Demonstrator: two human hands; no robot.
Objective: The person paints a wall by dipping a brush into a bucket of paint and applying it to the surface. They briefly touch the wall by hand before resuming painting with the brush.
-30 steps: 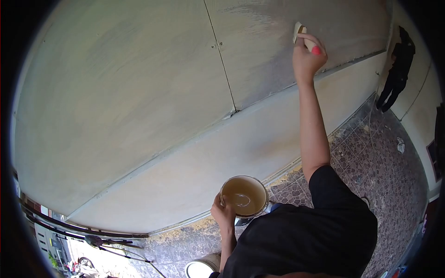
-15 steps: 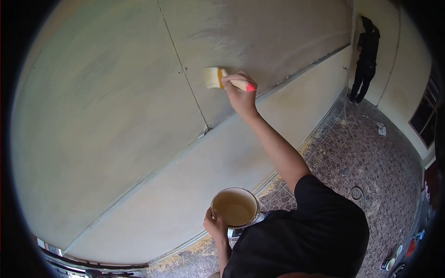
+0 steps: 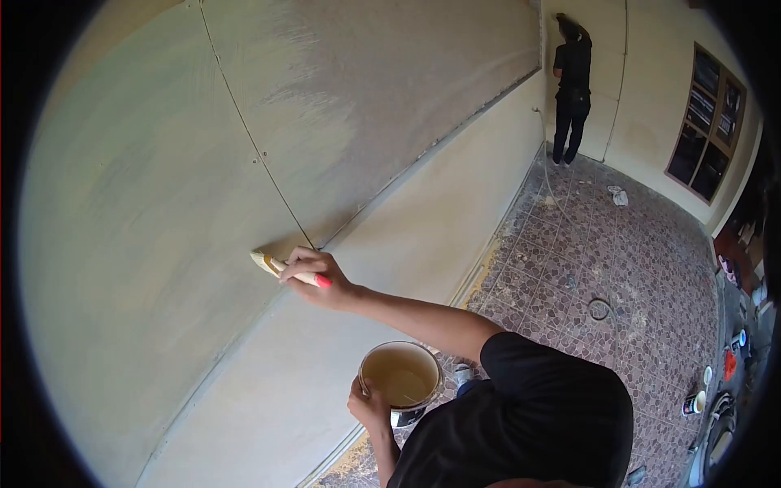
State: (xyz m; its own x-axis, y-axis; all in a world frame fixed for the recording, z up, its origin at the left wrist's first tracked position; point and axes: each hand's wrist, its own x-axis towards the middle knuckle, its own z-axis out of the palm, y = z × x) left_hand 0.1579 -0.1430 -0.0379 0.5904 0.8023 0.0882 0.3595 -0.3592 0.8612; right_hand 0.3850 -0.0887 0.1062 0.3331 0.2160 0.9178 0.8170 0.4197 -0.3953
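A wide paintbrush (image 3: 313, 278) with a wooden handle and red tip is in my right hand (image 3: 319, 281), fingers closed round it. Its bristles touch the upper wall panel (image 3: 163, 195), left of the lower end of a vertical seam with screws. Pale paint coats much of this panel; a brown-grey patch shows to the right. My left hand (image 3: 373, 407) grips the rim of a bucket (image 3: 400, 374) with beige liquid inside, in front of my body.
Another person (image 3: 574, 89) in black stands at the far wall, near a window (image 3: 709, 122). A ring-shaped object (image 3: 599, 309) and a white crumpled item (image 3: 619, 196) lie on the patterned tile floor (image 3: 569, 260). Containers (image 3: 694, 403) stand at the right.
My right hand and the brush have moved down and left across the seam. The view has turned to the right. My left hand still holds the bucket.
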